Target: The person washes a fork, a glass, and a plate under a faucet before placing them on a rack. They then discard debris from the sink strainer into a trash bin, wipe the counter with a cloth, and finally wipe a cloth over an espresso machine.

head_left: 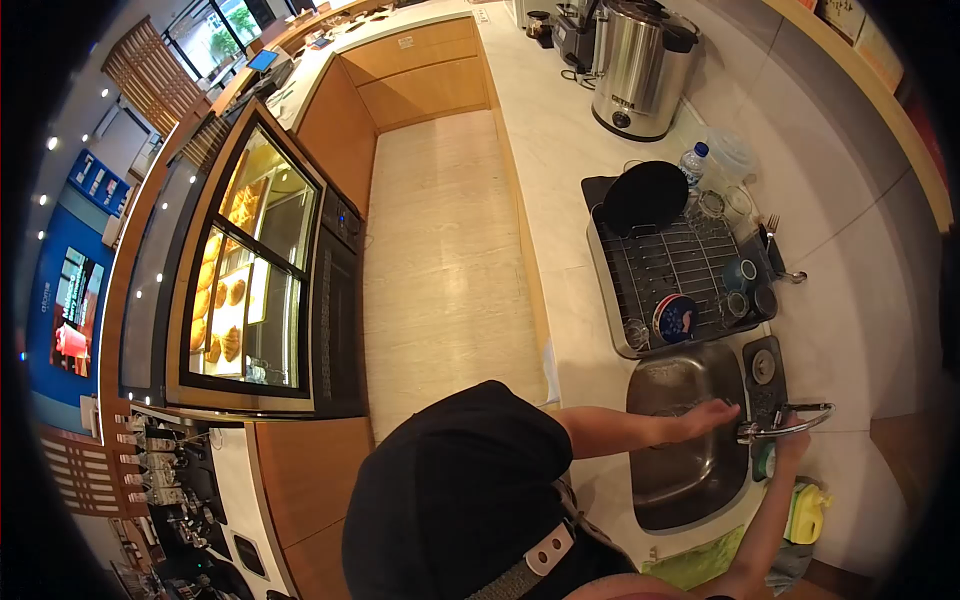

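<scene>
My left hand point(708, 418) is held over the metal sink point(690, 480), close to the spout end of the curved chrome faucet point(818, 420). Its fingers look stretched out and a little curved, with nothing visible in them. At the base of the faucet, my right hand point(794, 440) has its fingers round the metal. The faucet partly hides those fingers. Between the hands and the dish rack lies a dark tray with a round metal piece point(763, 366).
A wire dish rack point(690, 270) holds cups, glasses and a black round item point(645, 198). Beyond stands a large steel urn point(640, 80). A yellow bottle point(808, 513) and green cloth point(700, 560) lie nearer. A pastry case point(255, 270) is across the aisle.
</scene>
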Demonstrator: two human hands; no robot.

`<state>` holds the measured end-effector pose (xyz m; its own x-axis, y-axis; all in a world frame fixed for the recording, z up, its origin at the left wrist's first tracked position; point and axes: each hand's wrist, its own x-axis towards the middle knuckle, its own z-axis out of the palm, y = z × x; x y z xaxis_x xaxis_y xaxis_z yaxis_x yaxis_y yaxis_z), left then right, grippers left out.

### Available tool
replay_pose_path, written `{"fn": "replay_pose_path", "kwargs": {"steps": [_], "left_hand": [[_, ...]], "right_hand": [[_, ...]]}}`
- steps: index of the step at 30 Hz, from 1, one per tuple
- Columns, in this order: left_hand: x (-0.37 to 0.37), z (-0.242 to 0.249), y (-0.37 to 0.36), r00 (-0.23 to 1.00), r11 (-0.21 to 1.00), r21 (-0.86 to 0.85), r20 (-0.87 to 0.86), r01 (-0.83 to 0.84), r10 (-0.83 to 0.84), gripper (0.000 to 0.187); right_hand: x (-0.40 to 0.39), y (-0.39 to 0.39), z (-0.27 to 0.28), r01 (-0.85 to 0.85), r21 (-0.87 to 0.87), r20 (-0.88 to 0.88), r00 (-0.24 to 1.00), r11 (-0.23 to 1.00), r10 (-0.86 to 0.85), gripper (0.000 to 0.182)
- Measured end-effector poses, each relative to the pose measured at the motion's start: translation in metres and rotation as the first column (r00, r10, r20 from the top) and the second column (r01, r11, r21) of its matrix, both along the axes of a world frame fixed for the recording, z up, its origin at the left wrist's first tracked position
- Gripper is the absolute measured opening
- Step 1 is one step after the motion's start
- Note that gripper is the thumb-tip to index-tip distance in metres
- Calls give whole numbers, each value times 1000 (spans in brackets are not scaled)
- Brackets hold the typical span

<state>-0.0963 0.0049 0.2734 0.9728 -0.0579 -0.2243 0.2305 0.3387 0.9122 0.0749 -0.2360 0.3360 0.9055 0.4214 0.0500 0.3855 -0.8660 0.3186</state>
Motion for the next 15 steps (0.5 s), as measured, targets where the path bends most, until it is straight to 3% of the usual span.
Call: {"fn": "replay_pose_path", "kwargs": {"steps": [3, 5, 6, 7, 8, 10, 12, 15], "left_hand": [[-1, 2, -5, 976, 996, 91, 219, -8, -12, 61], [8, -7, -11, 974, 978, 206, 225, -13, -35, 59], [13, -14, -16, 973, 965, 261, 225, -16, -44, 59], [19, -22, -22, 977, 959, 280, 211, -40, -21, 59], [27, -30, -29, 981, 952, 299, 195, -60, 1, 60], [27, -33, -37, 989, 970, 242, 147, -5, -32, 62], [31, -27, -32, 985, 988, 91, 106, 127, -137, 64], [30, -39, -62, 981, 904, 386, 130, -184, 144, 62]], "right_hand": [[-4, -6, 6, 38, 130, 23, 999, 991, -41, 13], [-28, 0, 10, 20, 300, 43, 999, 954, -34, 16], [-55, 20, 34, 86, 352, -88, 994, 932, -59, 25], [-56, 7, 16, 191, 613, -285, 958, 767, -10, 31], [-59, -15, -17, 335, 781, -447, 889, 527, 98, 36], [-111, -15, -60, 542, 830, -539, 840, -130, 60, 43], [-157, 10, -58, 624, 781, -623, 781, -10, 52, 45], [-188, 6, -102, 699, 695, -672, 714, -166, 193, 41]]}}
